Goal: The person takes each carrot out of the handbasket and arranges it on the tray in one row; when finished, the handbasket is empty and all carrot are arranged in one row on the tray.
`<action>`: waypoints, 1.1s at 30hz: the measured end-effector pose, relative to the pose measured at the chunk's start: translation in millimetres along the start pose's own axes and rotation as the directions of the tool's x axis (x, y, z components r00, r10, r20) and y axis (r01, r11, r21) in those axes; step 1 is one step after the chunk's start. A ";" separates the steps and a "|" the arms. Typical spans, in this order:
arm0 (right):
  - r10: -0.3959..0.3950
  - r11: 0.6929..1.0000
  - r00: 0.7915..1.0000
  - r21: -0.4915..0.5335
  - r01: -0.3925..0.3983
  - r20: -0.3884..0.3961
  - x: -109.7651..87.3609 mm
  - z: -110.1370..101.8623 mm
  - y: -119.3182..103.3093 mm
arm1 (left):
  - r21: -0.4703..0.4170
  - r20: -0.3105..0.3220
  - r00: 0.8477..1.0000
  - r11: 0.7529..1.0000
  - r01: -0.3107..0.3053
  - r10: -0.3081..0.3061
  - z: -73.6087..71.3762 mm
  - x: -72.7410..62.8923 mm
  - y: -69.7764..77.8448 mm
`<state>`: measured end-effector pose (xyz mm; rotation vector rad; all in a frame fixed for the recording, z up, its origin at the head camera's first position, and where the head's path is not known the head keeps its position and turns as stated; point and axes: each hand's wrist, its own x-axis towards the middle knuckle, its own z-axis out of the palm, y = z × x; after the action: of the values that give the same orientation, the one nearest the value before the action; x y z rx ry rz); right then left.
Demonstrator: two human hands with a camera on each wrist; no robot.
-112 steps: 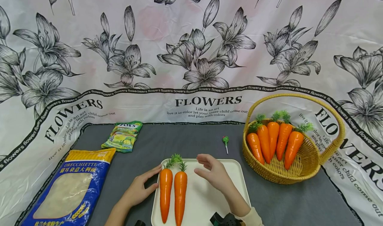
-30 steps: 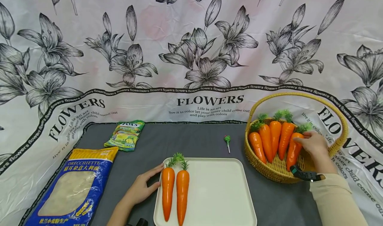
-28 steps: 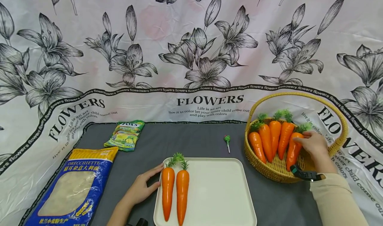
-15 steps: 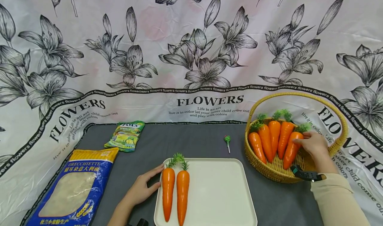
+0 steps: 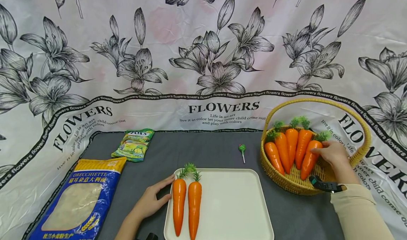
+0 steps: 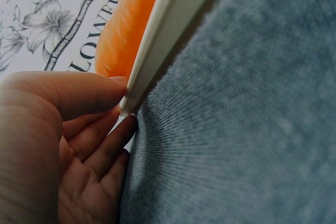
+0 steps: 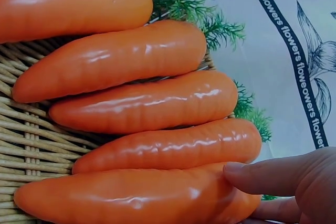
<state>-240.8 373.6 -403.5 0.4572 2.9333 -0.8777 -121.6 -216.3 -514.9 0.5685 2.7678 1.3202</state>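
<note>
In the head view my right hand point(image 5: 334, 155) is inside the wicker basket point(image 5: 295, 189), holding the rightmost carrot point(image 5: 310, 160) near its leafy top. The right wrist view shows my thumb on that carrot point(image 7: 131, 195) and other fingers beneath it. Several more carrots point(image 7: 113, 59) lie side by side there. At the left edge of the white tray point(image 5: 235, 204), my left hand point(image 5: 149, 199) touches the rim with thumb and fingers extended. Two carrots, a left one point(image 5: 179, 204) and a right one point(image 5: 194, 208), lie on the tray, leaves pointing away from me.
A blue and yellow orecchiette bag point(image 5: 76, 201) lies on the left, with a green candy bag point(image 5: 133, 144) behind it. A small lollipop point(image 5: 242, 151) sits between tray and basket. The basket's tall handle point(image 5: 349, 116) arches over the carrots. A flowered cloth point(image 5: 190, 77) hangs behind.
My right hand has gone from over the tray to the basket and taken hold of the rightmost carrot, whose tip has since shifted slightly left. The left hand stays at the tray's edge.
</note>
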 end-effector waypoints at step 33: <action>-0.126 0.986 0.986 0.123 0.113 0.109 -5.1 -6.5 -6.5 | -0.008 -0.002 1.000 1.000 0.020 -0.020 2.2 -2.5 0.1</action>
<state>-237.6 370.5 -393.9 0.2273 2.8383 -1.0559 -118.9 -215.4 -516.5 0.5384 2.7608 1.3277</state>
